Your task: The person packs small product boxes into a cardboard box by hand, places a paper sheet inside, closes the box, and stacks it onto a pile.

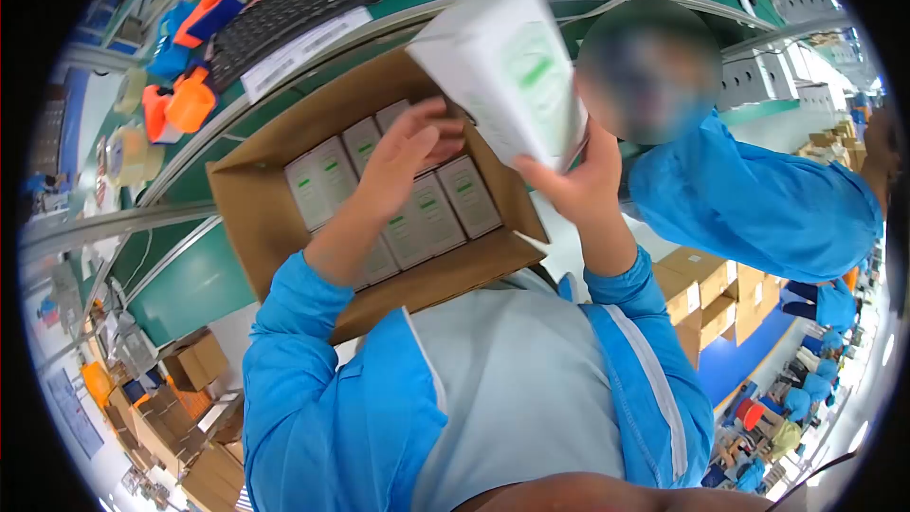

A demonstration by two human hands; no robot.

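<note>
A white box [517,71] with green print is raised above the right side of the carton, somewhat blurred and tilted. My right hand [588,175] grips its lower end, thumb on the near face. The open brown carton [248,218] stands in front of my body and contains several upright white boxes [428,218] with green marks, set in rows. Over these boxes hovers my left hand [408,152], fingers loosely bent and apart, with nothing visible in it. It partly hides the boxes beneath.
Beyond the carton are a keyboard [313,14], a label sheet [303,52] and orange tape dispensers [192,100]. A co-worker's blue sleeve [758,194] is close on the right. Brown cartons [706,289] are stacked at right; others [194,360] lie at lower left.
</note>
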